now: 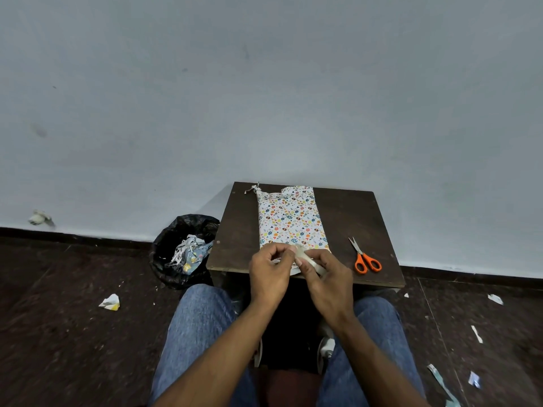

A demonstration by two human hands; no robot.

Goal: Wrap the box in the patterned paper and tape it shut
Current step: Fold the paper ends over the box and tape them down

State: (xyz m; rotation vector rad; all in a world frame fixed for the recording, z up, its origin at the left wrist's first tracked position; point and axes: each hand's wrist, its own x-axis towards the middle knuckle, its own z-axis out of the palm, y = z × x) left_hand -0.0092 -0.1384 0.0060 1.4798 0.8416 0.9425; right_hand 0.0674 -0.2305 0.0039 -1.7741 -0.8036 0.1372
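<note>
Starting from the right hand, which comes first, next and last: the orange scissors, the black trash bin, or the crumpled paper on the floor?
From the right hand, in the head view:
1. Orange scissors, just to its right on the table.
2. Black trash bin, on the floor left of the table.
3. Crumpled paper, farther left on the floor.

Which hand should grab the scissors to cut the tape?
The left hand, probably, though it must cross over. The orange scissors lie right of the wrapped box, but the right hand already holds the tape roll.
</note>
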